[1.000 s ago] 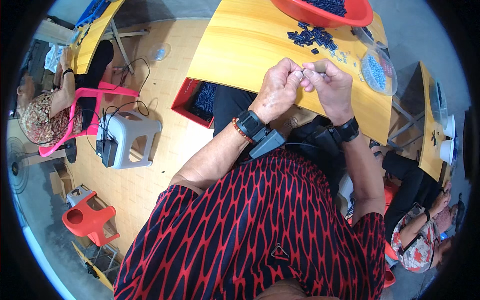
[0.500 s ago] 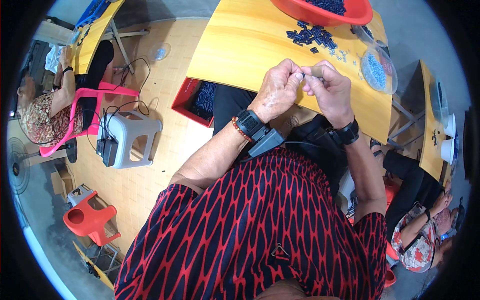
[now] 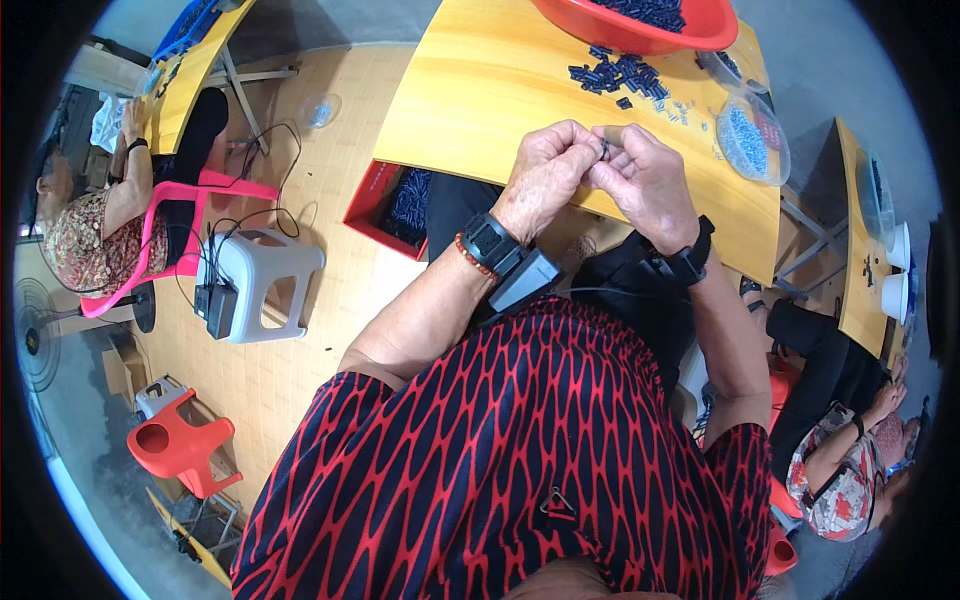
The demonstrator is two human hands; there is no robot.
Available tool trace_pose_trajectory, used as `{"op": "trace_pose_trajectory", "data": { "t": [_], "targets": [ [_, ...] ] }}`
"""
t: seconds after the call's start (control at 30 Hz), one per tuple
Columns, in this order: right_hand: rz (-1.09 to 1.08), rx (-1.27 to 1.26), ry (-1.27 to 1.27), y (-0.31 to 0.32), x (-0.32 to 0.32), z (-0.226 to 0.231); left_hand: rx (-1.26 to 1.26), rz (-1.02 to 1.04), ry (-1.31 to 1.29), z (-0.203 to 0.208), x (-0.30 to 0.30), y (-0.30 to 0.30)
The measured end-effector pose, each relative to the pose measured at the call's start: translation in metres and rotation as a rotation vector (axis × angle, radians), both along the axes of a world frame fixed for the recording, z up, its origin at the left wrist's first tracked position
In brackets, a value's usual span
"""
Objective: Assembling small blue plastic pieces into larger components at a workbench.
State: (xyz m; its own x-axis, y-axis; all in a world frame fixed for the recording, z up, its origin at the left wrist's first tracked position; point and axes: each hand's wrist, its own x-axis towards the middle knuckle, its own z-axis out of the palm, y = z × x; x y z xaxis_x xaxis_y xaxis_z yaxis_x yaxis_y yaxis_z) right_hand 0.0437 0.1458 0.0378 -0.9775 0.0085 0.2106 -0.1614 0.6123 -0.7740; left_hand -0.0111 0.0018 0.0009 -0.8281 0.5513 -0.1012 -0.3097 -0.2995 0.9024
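Observation:
My left hand [image 3: 548, 178] and my right hand [image 3: 650, 188] meet over the near edge of the yellow table, fingertips together. Pinched between them is a small dark piece [image 3: 603, 148], mostly covered by the fingers, so its exact shape does not show. Farther off on the tabletop lies a loose pile of short dark-blue cylindrical pieces [image 3: 622, 76]. Beside that pile are several tiny clear pieces [image 3: 680, 112]. A round clear tub [image 3: 727, 140] to the right holds small light-blue pieces [image 3: 745, 138].
A red basin [image 3: 640, 42] of dark pieces stands at the table's [image 3: 480, 90] far side. Below its left edge sits a red box [image 3: 375, 215] with more dark pieces. A grey stool [image 3: 275, 265] is on the floor at left. Other people sit at tables left and right.
The fingers of my right hand have curled in and its palm has turned toward the left hand. Both hands stay together around the small dark piece.

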Motion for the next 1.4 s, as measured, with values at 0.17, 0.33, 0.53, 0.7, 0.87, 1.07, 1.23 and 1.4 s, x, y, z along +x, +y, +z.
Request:
{"op": "trace_pose_trajectory", "data": {
  "t": [0.17,0.33,0.53,0.7,0.87,1.07,1.23,1.4],
  "targets": [
    [0.024,0.086,0.079,0.003,0.0,0.001,-0.107,-0.064,-0.046,0.006,-0.003,-0.003],
    [0.021,-0.023,0.075,0.003,0.002,-0.005,-0.107,-0.053,0.07,0.0,0.001,-0.003],
    [0.069,0.051,0.024,0.011,-0.002,0.005,-0.149,-0.062,0.132,0.003,0.002,-0.004],
    [0.077,0.052,0.024,0.012,-0.004,0.003,-0.16,-0.073,0.136,0.006,0.001,-0.005],
    [0.139,0.116,0.067,0.009,-0.007,0.009,-0.122,-0.048,0.103,0.003,0.001,-0.004],
    [0.108,0.202,0.03,0.003,-0.001,0.01,-0.167,-0.042,0.101,0.003,0.002,-0.004],
    [0.024,-0.153,-0.164,0.011,0.0,-0.005,-0.159,-0.066,0.101,0.006,0.002,-0.006],
    [0.04,-0.161,-0.175,0.016,-0.003,-0.008,-0.127,-0.105,0.112,0.002,-0.001,-0.006]
  ]
}}
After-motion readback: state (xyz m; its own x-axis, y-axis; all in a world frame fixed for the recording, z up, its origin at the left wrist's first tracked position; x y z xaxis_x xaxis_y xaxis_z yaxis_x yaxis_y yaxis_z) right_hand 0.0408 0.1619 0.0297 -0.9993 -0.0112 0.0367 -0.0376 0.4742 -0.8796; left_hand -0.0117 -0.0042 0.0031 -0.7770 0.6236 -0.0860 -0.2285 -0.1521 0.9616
